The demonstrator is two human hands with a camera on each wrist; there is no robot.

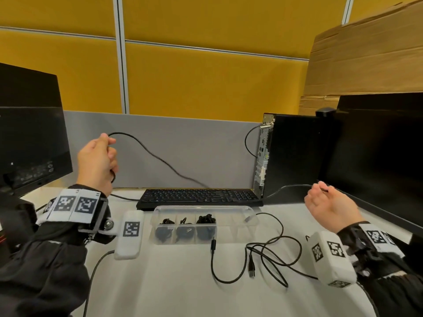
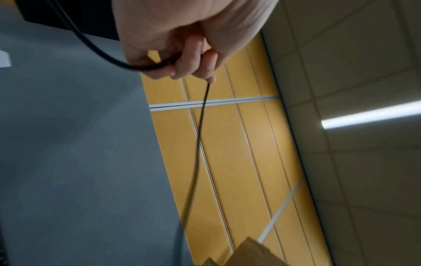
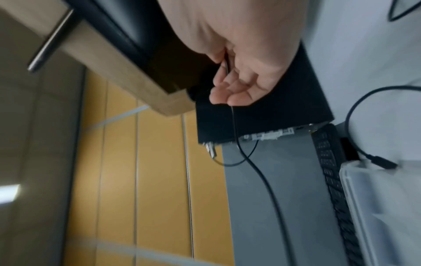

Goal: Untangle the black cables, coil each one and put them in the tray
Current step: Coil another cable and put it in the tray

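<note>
Your clear tray [image 1: 158, 211] already held three coiled bundles [image 1: 184, 228] on the white desk [image 1: 171, 282], yellow panels behind, while your left hand [image 1: 97, 161] and right hand [image 1: 329, 207] each pinched one black cable [image 1: 158, 157] stretched between them, more cables [image 1: 270, 252] loose beside the tray

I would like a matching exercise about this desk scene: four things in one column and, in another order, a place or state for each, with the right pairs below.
Things
1. left hand
2. tray
3. keyboard
4. loose cables

Places or states
A. lies behind the tray, against the grey partition
B. raised above the desk, grips a black cable
C. lie uncoiled on the desk, right of the filled compartments
D. clear, holds coiled cables in three left compartments

Pairs: 1-B, 2-D, 3-A, 4-C
</note>
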